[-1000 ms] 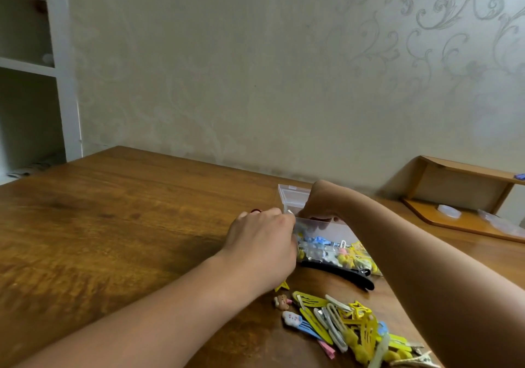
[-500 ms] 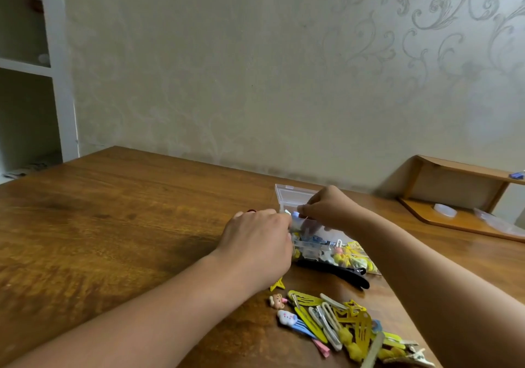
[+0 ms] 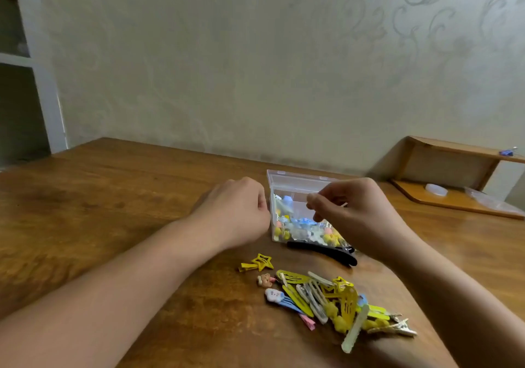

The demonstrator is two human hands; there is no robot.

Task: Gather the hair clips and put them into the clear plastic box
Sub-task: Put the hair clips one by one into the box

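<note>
The clear plastic box (image 3: 297,175) stands open on the wooden table (image 3: 113,197), holding several coloured hair clips. My left hand (image 3: 235,211) is curled into a fist right beside the box's left wall, and nothing shows in it. My right hand (image 3: 352,214) hovers over the box with fingertips bunched and pointing down; whether they pinch a clip is hidden. A long black clip (image 3: 321,249) lies against the box's near side. Nearer me lie a yellow star clip (image 3: 260,263), a small bear clip (image 3: 265,280) and a pile of yellow, white and blue clips (image 3: 332,299).
A low wooden shelf (image 3: 454,200) sits at the back right against the wall, with a small white object (image 3: 436,189) on it. A white shelving unit (image 3: 42,89) stands at the far left. Bare tabletop stretches to the left of the box.
My right hand has lifted from the box's rim to above its middle. My left hand has slid left, off the box's front. The star clip it covered now shows.
</note>
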